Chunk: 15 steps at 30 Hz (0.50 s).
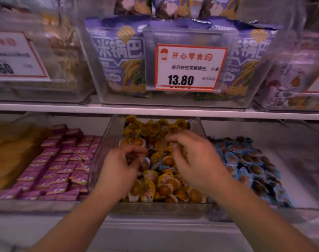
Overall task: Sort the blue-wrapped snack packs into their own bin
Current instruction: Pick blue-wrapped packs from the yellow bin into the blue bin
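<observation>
Blue packs (164, 168) are seen stray in the middle bin (107, 142), mixed among yellow packs (155, 130), between the two hands. The blue bin (300, 179) sits just to the right, already filled with matching packs.

The left hand (122, 166) is curled with fingertips pinched together over the pile; a dark-centred pack seems to be held, wrapper colour not told because of blur. The right hand (197, 160) is curled into the yellow heap; whether anything is gripped cannot be told.

Risks, as judged: yellow packs could be taken along with a blue one, since the pieces are small, overlapped and slippery. A loosely pinched pack could be dropped while carried over the bin wall. Blue packs lower down could be buried further by raking. The purple packs (60, 160) to the left are not involved.

Orientation: the visible blue pack looks roughly round and is lying flat, face up; no clear long axis or pointing direction can be made out.
</observation>
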{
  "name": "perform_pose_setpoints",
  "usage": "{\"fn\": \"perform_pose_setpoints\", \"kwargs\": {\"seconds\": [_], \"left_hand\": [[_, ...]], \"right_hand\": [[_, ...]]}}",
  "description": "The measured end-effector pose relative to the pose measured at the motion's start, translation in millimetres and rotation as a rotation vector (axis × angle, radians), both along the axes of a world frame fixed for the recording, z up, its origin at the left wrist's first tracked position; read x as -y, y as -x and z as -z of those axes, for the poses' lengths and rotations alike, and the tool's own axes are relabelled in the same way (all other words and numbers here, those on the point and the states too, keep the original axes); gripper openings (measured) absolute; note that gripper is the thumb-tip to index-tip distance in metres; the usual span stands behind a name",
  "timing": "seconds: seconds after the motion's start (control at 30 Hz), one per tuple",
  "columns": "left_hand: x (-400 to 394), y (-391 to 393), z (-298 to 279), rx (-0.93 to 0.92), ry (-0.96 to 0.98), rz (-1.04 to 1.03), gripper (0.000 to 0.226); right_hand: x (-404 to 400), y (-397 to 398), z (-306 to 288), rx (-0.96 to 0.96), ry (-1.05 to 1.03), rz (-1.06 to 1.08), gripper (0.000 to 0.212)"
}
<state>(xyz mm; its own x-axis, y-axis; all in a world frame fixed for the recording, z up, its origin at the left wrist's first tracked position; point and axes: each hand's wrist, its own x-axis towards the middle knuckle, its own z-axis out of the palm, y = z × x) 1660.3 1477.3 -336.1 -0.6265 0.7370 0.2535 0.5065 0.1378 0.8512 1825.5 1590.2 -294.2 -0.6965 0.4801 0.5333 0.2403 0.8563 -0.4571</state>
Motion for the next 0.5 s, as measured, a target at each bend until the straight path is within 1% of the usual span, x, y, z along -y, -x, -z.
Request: {"fn": "perform_pose_setpoints", "kwargs": {"seconds": [0.07, 0.13, 0.17, 0.2, 0.27, 0.37, 0.43, 0.5], "left_hand": [[3.3, 4.8, -0.2, 0.072, -0.077, -0.017, 0.030], [6.7, 7.1, -0.1, 0.091, -0.081, -0.008, 0.033], [7.1, 6.8, 0.4, 0.082, -0.062, 0.007, 0.034], [6.7, 6.0, 1.4, 0.068, -0.031, 0.025, 0.033], [7.1, 5.6, 3.7, 0.017, 0.050, 0.058, 0.030], [7.0, 3.3, 6.5, -0.130, 0.172, 0.095, 0.026], [6.7, 3.0, 6.8, -0.227, 0.218, 0.122, 0.032], [7.4, 3.2, 6.6, -0.276, 0.246, 0.148, 0.038]], "right_hand": [[4.0, 18.1, 11.2, 0.258, 0.050, -0.061, 0.035], [2.7, 31.8, 25.1, 0.562, 0.059, -0.061, 0.039], [0.3, 35.2, 29.7, 0.665, 0.040, -0.050, 0.037], [-2.6, 36.9, 32.3, 0.711, 0.029, -0.038, 0.037], [-8.4, 41.2, 35.9, 0.730, 0.034, -0.018, 0.043], [-8.2, 47.9, 42.5, 0.743, -0.001, 0.004, 0.047], [-5.7, 49.6, 48.1, 0.676, 0.009, 0.029, 0.039], [-5.0, 48.2, 51.1, 0.578, 0.019, 0.039, 0.028]]}}
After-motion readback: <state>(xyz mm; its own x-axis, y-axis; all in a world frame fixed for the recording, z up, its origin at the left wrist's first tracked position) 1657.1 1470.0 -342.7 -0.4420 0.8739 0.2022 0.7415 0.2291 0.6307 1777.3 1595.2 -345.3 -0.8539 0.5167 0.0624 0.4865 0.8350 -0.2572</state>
